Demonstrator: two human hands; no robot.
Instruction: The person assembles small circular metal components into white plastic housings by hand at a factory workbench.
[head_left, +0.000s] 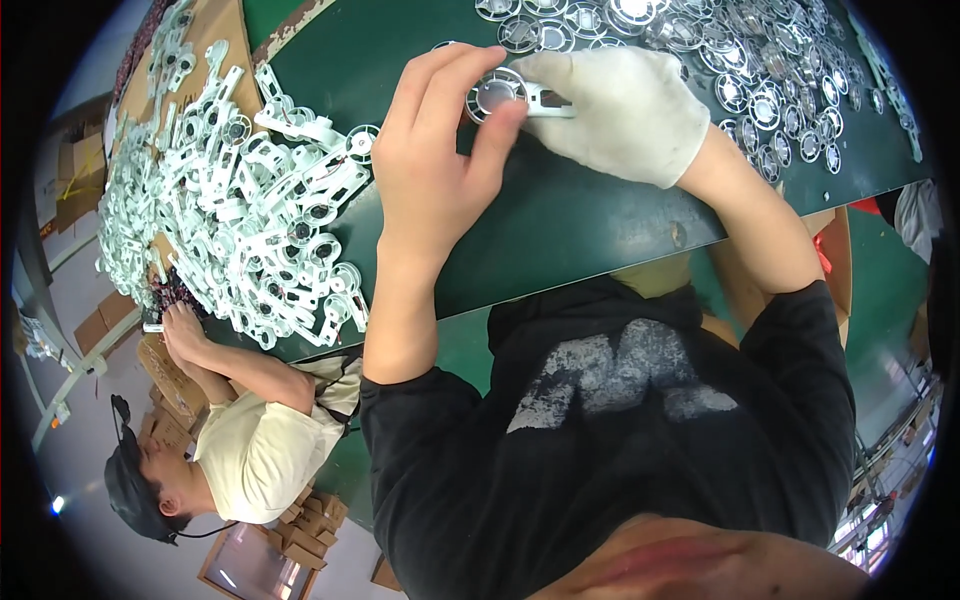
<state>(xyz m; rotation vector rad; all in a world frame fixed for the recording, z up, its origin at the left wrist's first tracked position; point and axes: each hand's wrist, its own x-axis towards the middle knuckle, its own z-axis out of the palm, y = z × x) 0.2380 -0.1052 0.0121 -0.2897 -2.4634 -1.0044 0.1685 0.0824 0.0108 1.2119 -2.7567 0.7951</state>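
Note:
Over the far half of the green table [570,235], both my hands hold one small white plastic fan housing [548,108] with a round silver-rimmed cover [497,93] at its left end. My bare left hand [432,140] curls around the round end, fingers on its far side and thumb on its near side. My right hand [625,115], in a white glove, closes on the housing from the right, and its bent fingers hide part of it. Whether the cover is fixed to the housing, I cannot tell.
A large heap of white fan housings [260,200] covers the table's left side. Many loose silver round covers [765,105] lie spread at the far right. A co-worker [250,430] in a pale shirt works at the left edge. Cardboard boxes [310,525] are stacked beyond them.

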